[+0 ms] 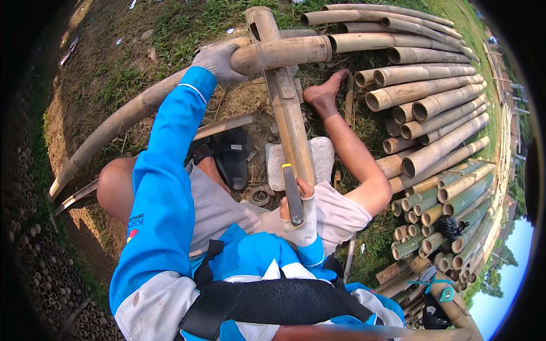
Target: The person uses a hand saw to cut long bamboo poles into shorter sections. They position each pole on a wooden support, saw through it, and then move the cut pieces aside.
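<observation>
My left hand (217, 61), in a pale knitted glove, is wrapped around a long brown bamboo pole (136, 105) that curves down to the left. The pole lies across an upright notched bamboo support (293, 128). My right hand (300, 213), gloved with fingertips bare, is closed on the dark, yellow-ended handle of a hand saw (293, 196). Its thin blade shows almost edge-on, running along the support to the pole just right of my left hand. How deep the blade sits in the pole, I cannot tell.
Many cut bamboo poles (438, 105) are stacked at the right, with greener ones (469, 193) below. A pale stone block (324, 162) stands beside the support. A black sandal (232, 159) and bamboo offcuts lie between my legs. More bamboo ends (57, 284) fill the lower left.
</observation>
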`<state>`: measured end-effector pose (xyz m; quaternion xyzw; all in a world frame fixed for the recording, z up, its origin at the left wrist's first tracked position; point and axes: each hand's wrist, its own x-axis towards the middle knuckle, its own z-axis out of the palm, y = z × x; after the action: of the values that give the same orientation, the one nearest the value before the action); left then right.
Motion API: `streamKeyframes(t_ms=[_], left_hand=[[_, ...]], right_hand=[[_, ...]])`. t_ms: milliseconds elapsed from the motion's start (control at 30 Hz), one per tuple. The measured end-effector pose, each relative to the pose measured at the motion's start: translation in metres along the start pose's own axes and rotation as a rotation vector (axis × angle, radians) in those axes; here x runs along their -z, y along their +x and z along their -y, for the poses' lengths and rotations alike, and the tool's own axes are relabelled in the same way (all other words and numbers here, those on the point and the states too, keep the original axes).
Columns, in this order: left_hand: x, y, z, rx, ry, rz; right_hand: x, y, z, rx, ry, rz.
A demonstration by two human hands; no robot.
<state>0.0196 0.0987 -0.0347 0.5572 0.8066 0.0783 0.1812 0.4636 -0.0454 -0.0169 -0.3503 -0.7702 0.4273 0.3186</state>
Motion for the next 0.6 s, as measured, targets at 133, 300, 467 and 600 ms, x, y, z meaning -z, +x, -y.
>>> streamKeyframes(t_ms=[133, 300, 467, 600], left_hand=[[-0.002, -0.003, -0.001, 0.007, -0.004, -0.039], [0.006, -0.038, 0.005, 0.051, -0.064, -0.099], [0.008, -0.018, -0.002, -0.051, -0.101, -0.001], [0.002, -0.013, 0.000, -0.057, -0.093, -0.001]], right_hand=[[0.004, -0.010, -0.008, 0.107, 0.053, -0.060], [-0.086, 0.224, -0.032, -0.052, 0.197, 0.131], [-0.077, 0.200, -0.047, 0.033, 0.173, 0.086], [-0.024, -0.003, -0.075, 0.147, -0.095, -0.048]])
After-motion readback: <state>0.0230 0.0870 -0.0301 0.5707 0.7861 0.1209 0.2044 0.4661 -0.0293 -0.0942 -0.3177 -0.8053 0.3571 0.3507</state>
